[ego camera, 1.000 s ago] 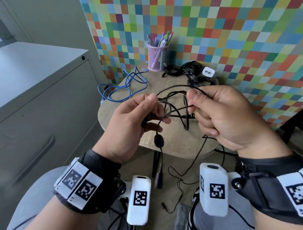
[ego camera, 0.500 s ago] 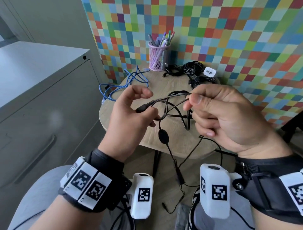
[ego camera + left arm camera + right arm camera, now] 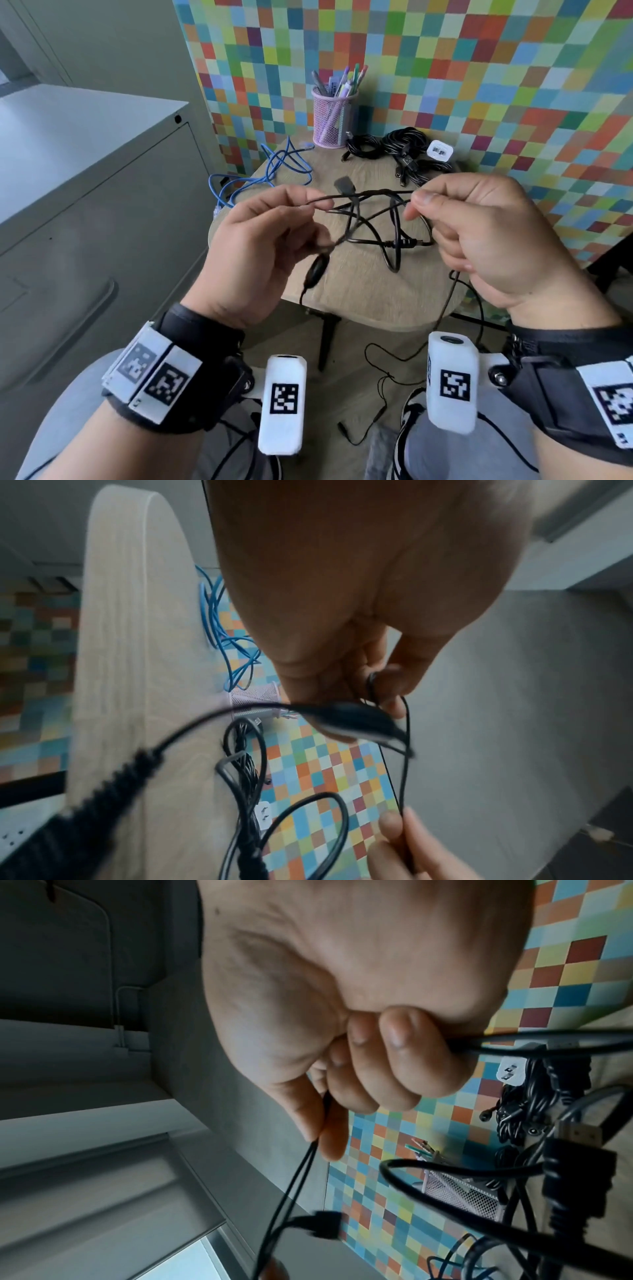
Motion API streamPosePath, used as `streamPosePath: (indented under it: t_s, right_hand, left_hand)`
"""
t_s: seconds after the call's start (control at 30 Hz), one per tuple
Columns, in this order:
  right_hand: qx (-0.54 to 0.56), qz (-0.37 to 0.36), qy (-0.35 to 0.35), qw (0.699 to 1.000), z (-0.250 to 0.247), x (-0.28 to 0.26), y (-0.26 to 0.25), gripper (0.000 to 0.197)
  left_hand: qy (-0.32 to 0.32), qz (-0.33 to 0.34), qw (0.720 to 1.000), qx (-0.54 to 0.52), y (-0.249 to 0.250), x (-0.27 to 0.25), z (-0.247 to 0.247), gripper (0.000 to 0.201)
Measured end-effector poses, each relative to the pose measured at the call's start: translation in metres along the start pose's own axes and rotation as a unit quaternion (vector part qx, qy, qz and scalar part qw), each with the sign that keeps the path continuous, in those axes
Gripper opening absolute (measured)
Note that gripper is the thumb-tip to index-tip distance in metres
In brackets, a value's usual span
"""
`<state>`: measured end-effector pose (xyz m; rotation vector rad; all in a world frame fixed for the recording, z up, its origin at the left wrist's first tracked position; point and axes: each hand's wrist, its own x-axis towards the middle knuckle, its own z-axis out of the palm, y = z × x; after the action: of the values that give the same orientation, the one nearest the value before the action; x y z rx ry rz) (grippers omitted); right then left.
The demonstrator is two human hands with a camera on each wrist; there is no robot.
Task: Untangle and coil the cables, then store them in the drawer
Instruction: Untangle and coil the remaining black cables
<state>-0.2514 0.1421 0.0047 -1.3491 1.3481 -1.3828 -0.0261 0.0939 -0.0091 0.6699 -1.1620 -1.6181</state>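
A tangled black cable (image 3: 373, 219) hangs in the air between both hands over the round wooden table (image 3: 359, 294). My left hand (image 3: 301, 212) pinches its thin strands between thumb and fingers, and an oval inline switch (image 3: 315, 272) dangles just below. My right hand (image 3: 416, 209) pinches the other end and curls round more loops (image 3: 514, 1042). Thin cable ends (image 3: 376, 421) trail down to the floor. A blue cable (image 3: 270, 171) lies loose at the table's left edge. A black cable bundle (image 3: 407, 150) with a white plug (image 3: 440, 150) lies at the back.
A pink mesh pen cup (image 3: 333, 116) stands at the table's back by the checkered wall. A grey drawer cabinet (image 3: 85, 212) stands to the left, its drawers closed. My knees and a shoe (image 3: 409, 418) are below the table edge.
Both hands have pulled apart, stretching a strand level between them. The left hand shifted from holding the plug end to pinching thin strands. The inline switch swung up and left.
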Motion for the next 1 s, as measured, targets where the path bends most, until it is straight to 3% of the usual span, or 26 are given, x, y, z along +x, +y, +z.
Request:
streamPosePath:
  t_s: [0.17, 0.27, 0.33, 0.43, 0.6, 0.73, 0.87, 1.0]
  right_hand:
    - [-0.092, -0.038, 0.021, 0.995, 0.0, 0.002, 0.004, 0.025]
    - [-0.116, -0.048, 0.041, 0.991, -0.002, 0.003, 0.007, 0.025]
    - [-0.118, -0.047, 0.057, 0.99, -0.006, 0.003, 0.006, 0.025]
    - [-0.094, -0.043, 0.054, 0.993, -0.012, 0.001, -0.001, 0.024]
    - [-0.079, -0.047, -0.02, 0.996, -0.007, -0.004, -0.008, 0.025]
    - [-0.107, -0.053, -0.096, 0.988, 0.009, -0.009, -0.013, 0.02]
    - [-0.086, -0.055, -0.141, 0.985, 0.021, -0.015, -0.017, 0.022]
    - [-0.082, -0.053, -0.143, 0.985, 0.021, -0.015, -0.019, 0.018]
  left_hand:
    - [-0.004, 0.014, 0.996, 0.083, 0.0, -0.002, 0.003, 0.015]
    - [-0.006, 0.022, 0.998, 0.055, 0.002, -0.002, 0.002, 0.012]
    - [0.007, 0.025, 0.998, 0.054, 0.004, -0.002, -0.002, 0.016]
    - [0.02, 0.008, 0.99, 0.138, 0.009, 0.0, -0.009, 0.022]
    - [0.016, 0.001, 0.96, 0.28, 0.006, 0.0, -0.01, 0.038]
    - [-0.041, 0.065, 0.923, 0.378, 0.009, -0.007, -0.002, 0.05]
    - [-0.149, 0.081, 0.934, 0.314, 0.009, -0.015, 0.014, 0.035]
    - [-0.104, 0.096, 0.929, 0.343, 0.013, -0.015, 0.017, 0.023]
